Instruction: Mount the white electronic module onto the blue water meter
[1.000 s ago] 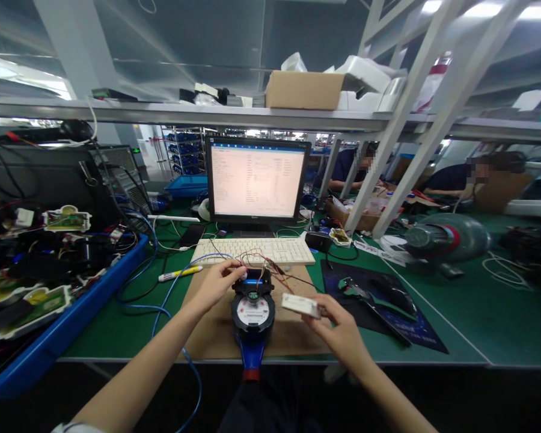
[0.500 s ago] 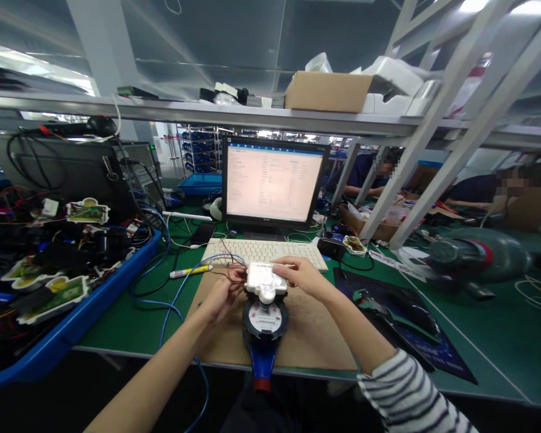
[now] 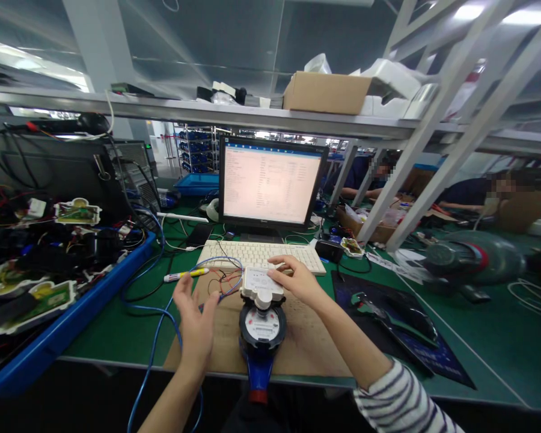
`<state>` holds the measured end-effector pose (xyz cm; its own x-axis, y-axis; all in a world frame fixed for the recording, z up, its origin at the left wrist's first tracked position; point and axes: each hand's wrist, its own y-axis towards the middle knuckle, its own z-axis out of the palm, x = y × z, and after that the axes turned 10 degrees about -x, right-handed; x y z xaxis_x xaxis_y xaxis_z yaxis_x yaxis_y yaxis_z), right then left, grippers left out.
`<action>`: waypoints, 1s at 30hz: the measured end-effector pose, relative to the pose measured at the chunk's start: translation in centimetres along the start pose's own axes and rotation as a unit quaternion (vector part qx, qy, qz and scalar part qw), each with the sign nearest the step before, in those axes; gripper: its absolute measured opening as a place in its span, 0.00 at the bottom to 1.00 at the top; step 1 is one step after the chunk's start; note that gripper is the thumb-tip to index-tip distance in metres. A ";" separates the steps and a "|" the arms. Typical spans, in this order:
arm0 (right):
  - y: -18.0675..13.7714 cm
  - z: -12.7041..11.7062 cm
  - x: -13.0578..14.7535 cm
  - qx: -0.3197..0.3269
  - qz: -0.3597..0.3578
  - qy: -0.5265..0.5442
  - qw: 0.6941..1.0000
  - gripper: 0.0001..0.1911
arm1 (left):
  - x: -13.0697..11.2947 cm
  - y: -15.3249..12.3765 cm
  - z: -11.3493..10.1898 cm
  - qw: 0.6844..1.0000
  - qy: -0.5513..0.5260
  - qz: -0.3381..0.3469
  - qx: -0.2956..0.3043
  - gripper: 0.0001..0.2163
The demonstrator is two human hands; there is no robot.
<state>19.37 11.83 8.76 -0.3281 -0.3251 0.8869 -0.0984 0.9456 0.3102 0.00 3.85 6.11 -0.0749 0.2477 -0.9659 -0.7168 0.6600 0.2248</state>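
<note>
A water meter with a round dial, blue pipe body and red end cap sits before me at the front edge of the bench. A white plastic housing is attached at its far side. My right hand holds the housing by its far right corner, thumb and fingers against it. To the left of the meter, my left hand is raised and open, fingers apart, with nothing in it. Thin red and black wires and a blue cable run between the left hand and the housing.
Behind the meter are a keyboard and a lit monitor. A yellow-white marker lies to the left. A blue bin full of parts stands far left. On the right are a mouse pad and a power tool.
My left hand has let go of the wires beside the housing, moved left and towards me, and opened. My right hand stays at the housing.
</note>
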 end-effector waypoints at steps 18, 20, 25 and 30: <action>-5.8 0.8 0.2 -0.047 -0.122 0.002 0.991 0.28 | -0.5 0.1 3.4 0.939 0.126 0.157 0.280 0.33; -5.9 1.3 0.1 -0.060 -0.131 0.016 0.989 0.28 | -0.6 0.0 3.3 0.948 0.090 0.098 0.289 0.34; -6.0 2.7 -0.6 -0.097 -0.132 0.040 0.986 0.27 | -0.9 -0.2 3.2 0.943 0.053 0.027 0.327 0.34; -6.1 2.9 -0.7 -0.108 -0.119 0.052 0.986 0.28 | -1.1 -0.4 3.4 0.944 0.043 0.013 0.327 0.35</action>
<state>17.45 6.31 5.21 -0.2206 -0.5474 0.8073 0.0442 0.8212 0.5690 2.73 5.67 7.56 -0.1627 0.2306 -0.9594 -0.1340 0.9581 0.2530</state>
